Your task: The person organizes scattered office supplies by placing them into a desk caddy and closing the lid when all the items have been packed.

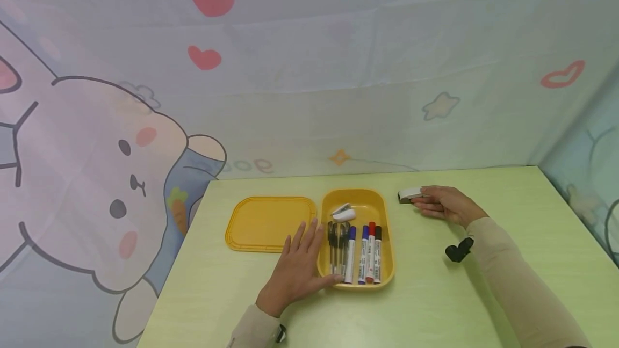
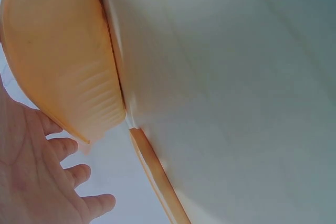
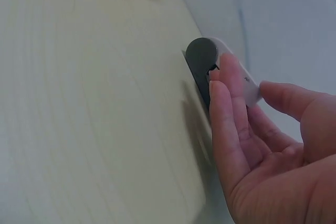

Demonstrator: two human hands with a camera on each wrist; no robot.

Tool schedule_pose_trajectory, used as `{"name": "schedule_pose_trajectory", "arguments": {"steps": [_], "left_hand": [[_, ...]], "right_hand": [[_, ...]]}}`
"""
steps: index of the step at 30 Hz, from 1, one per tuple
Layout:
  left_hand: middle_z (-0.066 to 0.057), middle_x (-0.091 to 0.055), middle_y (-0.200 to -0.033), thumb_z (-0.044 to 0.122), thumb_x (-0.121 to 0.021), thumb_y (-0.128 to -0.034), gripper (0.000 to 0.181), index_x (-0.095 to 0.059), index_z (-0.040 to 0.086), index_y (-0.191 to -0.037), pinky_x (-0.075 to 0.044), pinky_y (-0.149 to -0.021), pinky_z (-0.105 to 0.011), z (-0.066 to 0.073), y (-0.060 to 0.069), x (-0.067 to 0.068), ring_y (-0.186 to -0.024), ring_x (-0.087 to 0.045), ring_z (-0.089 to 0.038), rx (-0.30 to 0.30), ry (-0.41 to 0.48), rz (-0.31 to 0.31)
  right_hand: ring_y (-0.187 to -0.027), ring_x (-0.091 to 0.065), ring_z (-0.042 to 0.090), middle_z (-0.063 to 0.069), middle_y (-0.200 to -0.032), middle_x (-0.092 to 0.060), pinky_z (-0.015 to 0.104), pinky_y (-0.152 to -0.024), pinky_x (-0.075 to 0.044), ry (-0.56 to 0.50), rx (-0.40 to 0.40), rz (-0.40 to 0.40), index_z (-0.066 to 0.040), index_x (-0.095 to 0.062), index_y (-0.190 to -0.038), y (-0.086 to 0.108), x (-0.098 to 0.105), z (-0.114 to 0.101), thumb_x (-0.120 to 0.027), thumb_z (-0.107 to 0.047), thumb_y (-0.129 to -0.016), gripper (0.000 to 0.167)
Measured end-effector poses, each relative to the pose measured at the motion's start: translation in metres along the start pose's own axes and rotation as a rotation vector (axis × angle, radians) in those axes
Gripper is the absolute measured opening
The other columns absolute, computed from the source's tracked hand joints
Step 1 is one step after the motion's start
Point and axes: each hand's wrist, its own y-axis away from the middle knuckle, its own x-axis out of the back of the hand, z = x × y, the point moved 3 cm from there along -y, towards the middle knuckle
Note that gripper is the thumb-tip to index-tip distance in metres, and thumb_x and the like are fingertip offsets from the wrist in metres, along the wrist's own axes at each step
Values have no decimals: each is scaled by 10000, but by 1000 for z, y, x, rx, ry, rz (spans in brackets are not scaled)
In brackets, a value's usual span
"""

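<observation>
At the right, my right hand (image 1: 447,204) holds a small white and dark grey stapler (image 1: 410,194) between thumb and fingers. The right wrist view shows the thumb against the white side of the stapler (image 3: 252,85) and the fingers on its other side, close over the table. My left hand (image 1: 297,267) lies with fingers spread along the left side of a yellow box (image 1: 390,262), its thumb at the near left corner of the rim. Inside the box are black-capped pens (image 1: 337,246), several whiteboard markers (image 1: 371,254) and a white item (image 1: 344,216) of unclear kind.
A flat yellow lid (image 1: 271,224) lies on the table left of the box, near my left fingertips. The light green table (image 1: 420,310) ends at the back against a printed curtain (image 1: 309,95).
</observation>
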Motion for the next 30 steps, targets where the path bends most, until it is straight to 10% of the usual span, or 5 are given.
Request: {"name": "schedule_pose_trajectory", "arguments": {"steps": [9, 30], "left_hand": [[-51, -49, -1721, 859, -455, -846, 1136, -130, 122, -1648, -188, -1195, -652, -1, 0, -3, -1570, -98, -353, 6, -11, -4], [-64, -74, -1719, 862, -453, -842, 1134, -151, 120, -1646, -208, -1191, -648, 1, -1, 0, -1567, -118, -359, 4, -24, 1]], "right_hand": [[-1004, -743, 137, 38, -1102, -768, 333, -920, -571, -24, 11, -37, -4, -174, -1604, 3, 2, 3, -564, -226, -1061, 705], [-995, -747, 152, 60, -1116, -766, 327, -872, -585, -57, 88, -92, 4, -120, -1620, 20, -9, -6, -539, -175, -1070, 714]]}}
